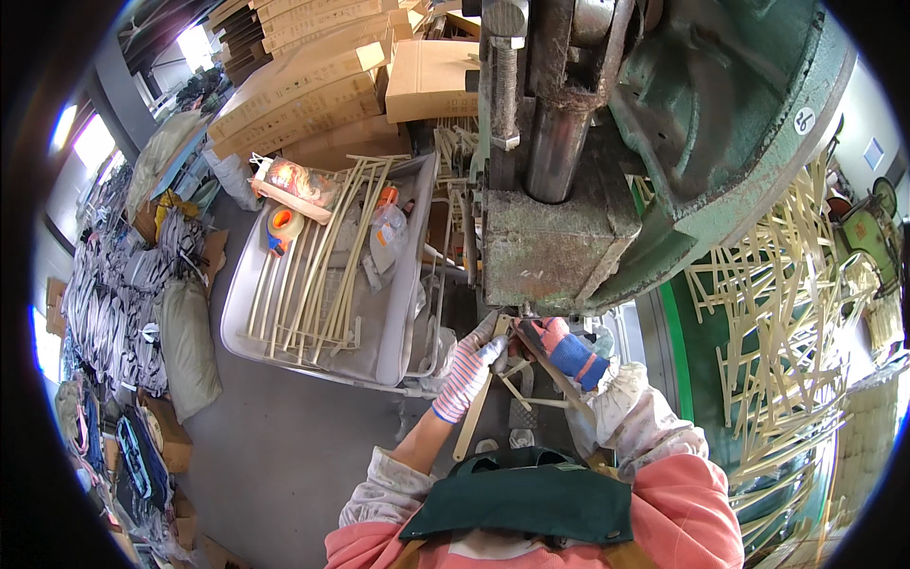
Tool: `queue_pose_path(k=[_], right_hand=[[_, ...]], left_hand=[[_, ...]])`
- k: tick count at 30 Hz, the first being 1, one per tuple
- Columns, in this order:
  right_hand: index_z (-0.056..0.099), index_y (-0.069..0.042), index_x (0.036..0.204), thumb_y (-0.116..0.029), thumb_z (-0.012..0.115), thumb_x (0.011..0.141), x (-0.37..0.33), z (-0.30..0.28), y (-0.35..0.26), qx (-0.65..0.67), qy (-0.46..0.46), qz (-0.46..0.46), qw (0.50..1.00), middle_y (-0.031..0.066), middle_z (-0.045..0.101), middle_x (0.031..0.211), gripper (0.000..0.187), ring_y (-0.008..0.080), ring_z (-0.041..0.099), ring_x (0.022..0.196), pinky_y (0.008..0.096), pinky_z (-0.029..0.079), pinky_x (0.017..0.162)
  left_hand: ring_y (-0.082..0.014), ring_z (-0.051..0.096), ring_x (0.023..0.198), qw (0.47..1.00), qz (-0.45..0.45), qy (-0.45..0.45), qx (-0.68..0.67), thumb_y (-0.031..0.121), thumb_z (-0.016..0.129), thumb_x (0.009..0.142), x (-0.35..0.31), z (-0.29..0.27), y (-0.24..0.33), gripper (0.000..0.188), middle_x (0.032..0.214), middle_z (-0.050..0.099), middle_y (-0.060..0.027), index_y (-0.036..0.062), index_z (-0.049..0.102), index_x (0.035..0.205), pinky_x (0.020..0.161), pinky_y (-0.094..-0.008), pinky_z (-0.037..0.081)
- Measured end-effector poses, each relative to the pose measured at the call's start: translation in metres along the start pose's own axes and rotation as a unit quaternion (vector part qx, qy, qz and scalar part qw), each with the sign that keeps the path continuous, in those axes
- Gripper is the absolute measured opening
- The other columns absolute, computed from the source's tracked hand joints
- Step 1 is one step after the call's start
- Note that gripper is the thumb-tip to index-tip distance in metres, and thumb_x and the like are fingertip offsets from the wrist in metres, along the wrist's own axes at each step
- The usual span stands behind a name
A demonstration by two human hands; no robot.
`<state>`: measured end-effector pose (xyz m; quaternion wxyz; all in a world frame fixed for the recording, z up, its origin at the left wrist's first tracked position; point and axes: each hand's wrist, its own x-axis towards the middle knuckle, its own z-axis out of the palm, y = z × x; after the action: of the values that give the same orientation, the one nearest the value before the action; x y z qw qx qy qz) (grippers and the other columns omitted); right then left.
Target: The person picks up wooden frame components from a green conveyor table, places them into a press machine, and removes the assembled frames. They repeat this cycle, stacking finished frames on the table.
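My left hand [471,368], in a white glove with red stripes, is closed on a flat cream strip [472,422] that slants down toward me. My right hand [572,353], in a blue and pink glove, has its fingers closed at the upper end of a flat brownish bar [561,377]. Both hands are close together just below the worn metal block [559,248] of a green press [730,123]. The block's front edge hides the fingertips and the strip's upper end in part. Thinner cream rods [545,403] show between my forearms.
On the left, a pale tub [379,365] bears long cream rods [318,275], an orange tape roll [283,223] and plastic bags. Cardboard boxes [303,90] are stacked behind it. Many cream frames [773,294] are piled on the right. Grey bundles [114,275] line the far left.
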<state>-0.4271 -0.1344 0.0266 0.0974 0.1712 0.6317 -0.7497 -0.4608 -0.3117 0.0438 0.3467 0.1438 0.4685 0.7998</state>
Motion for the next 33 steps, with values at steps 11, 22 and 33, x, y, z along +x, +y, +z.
queue_pose_path(k=[11, 22, 33], right_hand=[[0.058, -0.007, 0.095, -0.047, 0.052, 0.089, 0.034, -0.016, 0.04, 0.098, -0.094, 0.052, 0.989, 0.0155, 0.066, 0.071, 0.041, 0.0201, 0.054, 0.039, 0.0303, 0.037, 0.031], [0.061, -0.001, 0.097, -0.031, 0.058, 0.089, -0.001, -0.011, 0.003, 0.084, -0.094, 0.019, 0.992, 0.0117, 0.066, 0.079, 0.031, 0.0188, 0.061, 0.058, 0.0309, 0.049, 0.05], [0.06, -0.001, 0.099, -0.018, 0.057, 0.092, -0.017, 0.003, -0.006, -0.04, -0.08, -0.104, 0.991, 0.0, 0.062, 0.078, 0.019, 0.0077, 0.057, 0.073, 0.0248, 0.048, 0.065]], left_hand=[[-0.002, 0.04, 0.054, 0.998, 0.006, -0.022, 0.055, 0.015, 0.052, 0.092, -0.004, 0.009, 0.02, 0.03, 0.078, 0.056, 0.0021, 0.0045, 0.053, 0.12, 0.048, -0.0165, 0.031], [-0.0027, 0.041, 0.056, 0.991, -0.037, -0.047, 0.124, 0.013, 0.052, 0.091, 0.002, 0.005, 0.03, 0.019, 0.075, 0.055, 0.003, 0.0061, 0.058, 0.108, 0.049, -0.0185, 0.032], [-0.0043, 0.049, 0.066, 0.958, 0.001, -0.061, 0.28, 0.011, 0.054, 0.092, 0.017, -0.011, 0.018, 0.03, 0.088, 0.061, -0.0007, -0.0008, 0.053, 0.12, 0.057, -0.0212, 0.042]])
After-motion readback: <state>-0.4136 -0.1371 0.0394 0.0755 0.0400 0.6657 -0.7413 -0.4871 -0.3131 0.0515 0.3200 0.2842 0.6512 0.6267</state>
